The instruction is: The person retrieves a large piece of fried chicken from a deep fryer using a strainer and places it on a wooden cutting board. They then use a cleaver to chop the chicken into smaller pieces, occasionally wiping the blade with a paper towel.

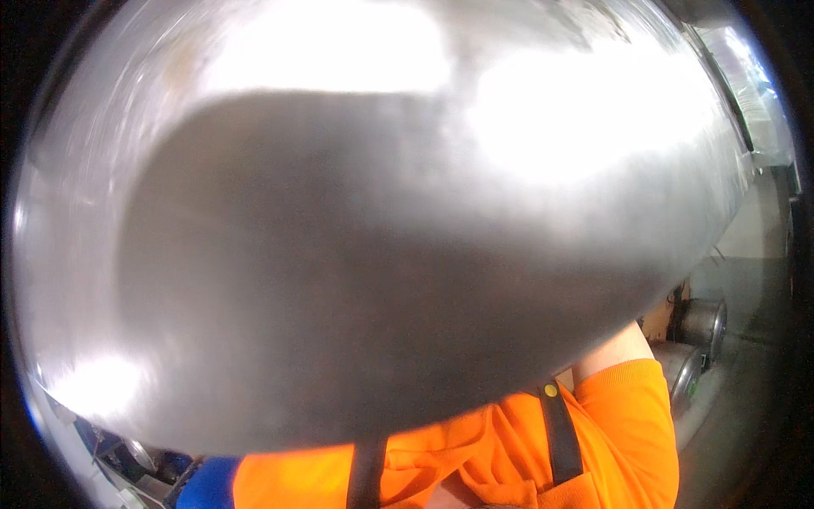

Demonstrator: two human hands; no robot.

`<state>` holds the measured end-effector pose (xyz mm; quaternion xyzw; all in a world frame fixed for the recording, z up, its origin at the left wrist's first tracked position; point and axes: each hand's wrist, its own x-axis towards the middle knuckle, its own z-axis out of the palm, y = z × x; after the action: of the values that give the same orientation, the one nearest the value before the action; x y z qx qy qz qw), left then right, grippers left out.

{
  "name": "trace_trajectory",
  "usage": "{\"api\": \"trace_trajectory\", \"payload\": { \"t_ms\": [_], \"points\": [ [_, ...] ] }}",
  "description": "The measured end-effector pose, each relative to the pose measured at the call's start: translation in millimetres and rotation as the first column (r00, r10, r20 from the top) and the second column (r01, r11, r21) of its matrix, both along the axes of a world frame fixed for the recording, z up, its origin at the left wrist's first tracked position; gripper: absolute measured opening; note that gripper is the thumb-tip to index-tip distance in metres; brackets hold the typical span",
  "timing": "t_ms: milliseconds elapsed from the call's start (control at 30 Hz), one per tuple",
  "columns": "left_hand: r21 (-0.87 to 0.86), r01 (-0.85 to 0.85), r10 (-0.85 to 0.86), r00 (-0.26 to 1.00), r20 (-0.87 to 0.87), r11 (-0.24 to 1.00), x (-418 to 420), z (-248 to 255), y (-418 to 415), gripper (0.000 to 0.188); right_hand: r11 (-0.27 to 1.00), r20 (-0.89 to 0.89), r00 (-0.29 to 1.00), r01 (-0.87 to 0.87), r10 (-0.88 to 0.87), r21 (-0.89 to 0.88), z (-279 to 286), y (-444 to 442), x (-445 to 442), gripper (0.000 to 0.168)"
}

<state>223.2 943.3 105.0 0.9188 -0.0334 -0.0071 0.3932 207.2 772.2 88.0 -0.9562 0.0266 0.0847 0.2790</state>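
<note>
A large, curved sheet-metal surface, smooth and shiny, fills most of the view right in front of me. Bright glare washes out its upper part and its lower left corner. Below its edge my torso shows in an orange shirt with dark straps. My right upper arm comes out of the orange sleeve and passes behind the metal. The metal hides my right hand. My left hand is out of view too; something blue lies beside the orange cloth at the lower left.
Round metal vessels or drums stand on the greenish-grey floor at the lower right. A pale wall rises behind them. At the lower left, beyond the metal's edge, are dark and metallic objects, too small to make out.
</note>
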Motion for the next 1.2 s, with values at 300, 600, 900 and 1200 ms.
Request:
{"api": "trace_trajectory", "payload": {
  "t_ms": [300, 600, 900, 1200],
  "points": [
    [-0.02, -0.116, 0.115, 0.993, -0.033, 0.993, 15, -24, -3, 0.038, 0.999, -0.055, 0.998, -0.022, 0.02, -0.046, 13, 0, 51, 0.037],
    [-0.025, -0.123, 0.124, 0.991, 0.058, 0.992, -1, -16, -21, 0.031, 0.999, -0.145, 0.989, 0.028, -0.021, 0.045, 13, 1, 78, 0.038],
    [-0.114, -0.273, 0.272, 0.962, -0.028, 0.955, 13, -53, 54, 0.034, 0.998, -0.273, 0.96, 0.066, -0.069, -0.021, -15, -25, 76, 0.039],
    [-0.328, -0.542, 0.487, 0.84, -0.24, 0.773, -28, -131, 59, 0.049, 0.932, -0.43, 0.885, 0.293, -0.18, 0.212, -1, -26, 49, 0.033]
  ]
}}
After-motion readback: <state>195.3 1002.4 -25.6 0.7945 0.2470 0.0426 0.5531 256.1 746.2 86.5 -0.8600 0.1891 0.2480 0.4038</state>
